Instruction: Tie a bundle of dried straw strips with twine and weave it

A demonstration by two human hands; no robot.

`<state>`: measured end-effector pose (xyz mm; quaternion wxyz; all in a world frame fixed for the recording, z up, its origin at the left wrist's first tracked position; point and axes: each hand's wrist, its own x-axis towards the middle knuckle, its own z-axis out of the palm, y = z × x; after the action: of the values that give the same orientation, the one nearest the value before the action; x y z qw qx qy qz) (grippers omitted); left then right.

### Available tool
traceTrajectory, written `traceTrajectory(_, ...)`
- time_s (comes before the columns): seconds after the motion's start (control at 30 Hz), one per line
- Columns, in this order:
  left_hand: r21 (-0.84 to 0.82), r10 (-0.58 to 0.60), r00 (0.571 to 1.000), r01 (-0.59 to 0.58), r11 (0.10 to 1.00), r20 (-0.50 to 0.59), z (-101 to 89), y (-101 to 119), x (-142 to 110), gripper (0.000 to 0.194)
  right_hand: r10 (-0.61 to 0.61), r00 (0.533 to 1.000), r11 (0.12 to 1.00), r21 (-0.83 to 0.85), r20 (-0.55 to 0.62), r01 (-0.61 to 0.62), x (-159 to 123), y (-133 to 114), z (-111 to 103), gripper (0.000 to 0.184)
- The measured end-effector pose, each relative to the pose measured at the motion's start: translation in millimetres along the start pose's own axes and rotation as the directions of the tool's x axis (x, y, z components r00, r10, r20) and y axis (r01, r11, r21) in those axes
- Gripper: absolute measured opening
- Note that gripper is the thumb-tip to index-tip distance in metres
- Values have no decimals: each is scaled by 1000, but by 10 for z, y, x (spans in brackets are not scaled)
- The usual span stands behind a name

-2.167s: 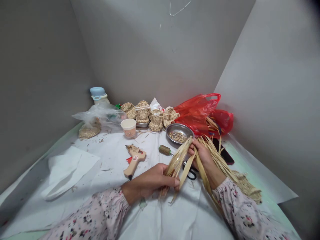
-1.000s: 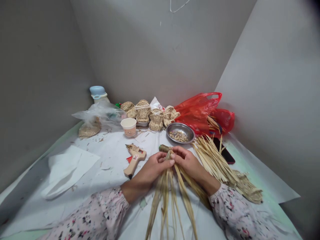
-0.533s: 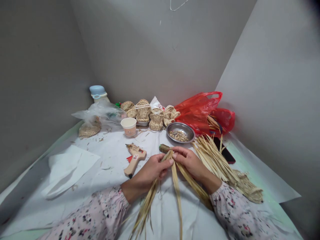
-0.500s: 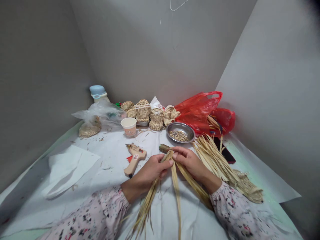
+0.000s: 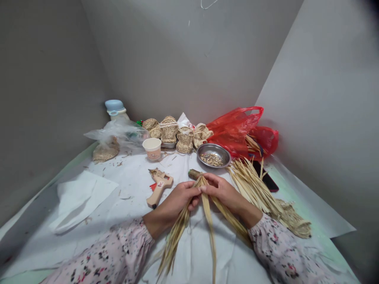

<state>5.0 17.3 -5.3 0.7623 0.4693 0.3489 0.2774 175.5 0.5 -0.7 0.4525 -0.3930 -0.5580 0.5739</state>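
A white paper sheet [image 5: 124, 177] covers the work surface, with a red plastic bag [image 5: 233, 132] at its far right and a heap of loose dried straw [image 5: 251, 189] to the right of the hands. Small woven straw baskets [image 5: 168, 132] stand along the far edge, and nearer sit a steel bowl [image 5: 213, 155] of scraps and a glue gun [image 5: 160, 191]. The left hand [image 5: 177, 199] and right hand [image 5: 222, 191] meet at the centre, closed together and clamped on a bunch of straw strips [image 5: 207, 213], which narrow between them and fan down toward the person. A twine spool [image 5: 194, 174] sits just beyond, its end touching the bunch's top.
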Motion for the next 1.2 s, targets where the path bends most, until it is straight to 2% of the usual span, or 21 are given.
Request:
traceTrajectory(0.23,11,43,999,-43,999,4,-8,-32,23,21,57,998,995,87,-14,-55,9,12,8,30)
traceTrajectory(0.57,79,63,997,-59,995,-42,13,-20,8,35,14,1000,1000,-2,-18,-14,15,20,65,24)
traceTrajectory(0.73,38,23,1000,-22,999,-19,-16,-26,25,28,22,1000,1000,17,4,-22,7,-8,64,25)
traceTrajectory(1.2,77,64,998,-64,995,-6,-28,-78,54,24,16,999,999,-37,-28,-17,-2,-21,75,28)
